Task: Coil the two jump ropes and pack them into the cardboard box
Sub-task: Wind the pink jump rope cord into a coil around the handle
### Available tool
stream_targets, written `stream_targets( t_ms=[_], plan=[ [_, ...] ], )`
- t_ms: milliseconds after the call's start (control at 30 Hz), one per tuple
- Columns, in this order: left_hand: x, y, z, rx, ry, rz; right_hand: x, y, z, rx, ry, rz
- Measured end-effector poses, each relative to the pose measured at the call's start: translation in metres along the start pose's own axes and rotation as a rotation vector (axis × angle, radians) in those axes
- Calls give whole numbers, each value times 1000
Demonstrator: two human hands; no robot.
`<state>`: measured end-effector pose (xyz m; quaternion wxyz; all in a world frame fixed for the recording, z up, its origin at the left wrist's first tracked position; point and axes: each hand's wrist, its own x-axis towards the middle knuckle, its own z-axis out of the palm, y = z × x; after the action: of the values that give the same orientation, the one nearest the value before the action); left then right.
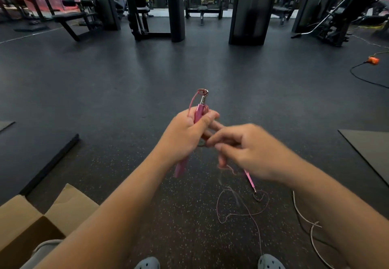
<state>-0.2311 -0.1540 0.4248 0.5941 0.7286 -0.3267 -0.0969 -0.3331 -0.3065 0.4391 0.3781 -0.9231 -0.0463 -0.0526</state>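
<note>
My left hand [185, 136] grips a pink jump rope handle [199, 111] upright, its metal swivel pointing away from me. Blurred with motion, my right hand [248, 150] pinches the thin pink cord beside the left hand. The other pink handle [249, 179] hangs below my right hand, and loose pink cord [242, 207] loops on the floor under it. A white jump rope cord [305, 220] lies on the floor at the right, partly hidden by my right arm. The open cardboard box [23, 212] sits at the lower left.
Dark rubber gym floor all around. Black mats lie at the left [42, 159] and right [370, 150]. Weight machines and benches stand across the back. An orange plug with a black cable [372, 60] lies far right. My shoes [271, 262] show at the bottom.
</note>
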Motion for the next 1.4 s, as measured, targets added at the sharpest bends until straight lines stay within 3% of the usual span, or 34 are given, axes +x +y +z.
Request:
stream_targets(
  t_ms=[233, 367, 500, 700, 867, 1000, 1267, 1400],
  plan=[
    [-3, 14, 3, 37, -183, -53, 1, 11, -26, -106, 454, -116],
    [-5, 11, 8, -123, -263, -121, 4, 19, -31, -90, 414, -174],
    [-4, 11, 5, -269, -317, -159, 7, 28, -30, 38, 460, -85],
    [-7, 14, 4, -518, -336, -224, 7, 27, -31, 122, 266, -67],
    [-7, 17, 7, -425, -263, -193, 7, 24, -26, 343, 336, 44],
    [-7, 17, 8, -417, -237, -216, 5, 22, -28, 278, 399, 73],
    [-11, 16, 6, -600, -251, -250, 5, 26, -31, 188, 309, -3],
    [-10, 17, 9, -538, -229, -222, 5, 29, -29, 426, 343, 55]
  ],
)
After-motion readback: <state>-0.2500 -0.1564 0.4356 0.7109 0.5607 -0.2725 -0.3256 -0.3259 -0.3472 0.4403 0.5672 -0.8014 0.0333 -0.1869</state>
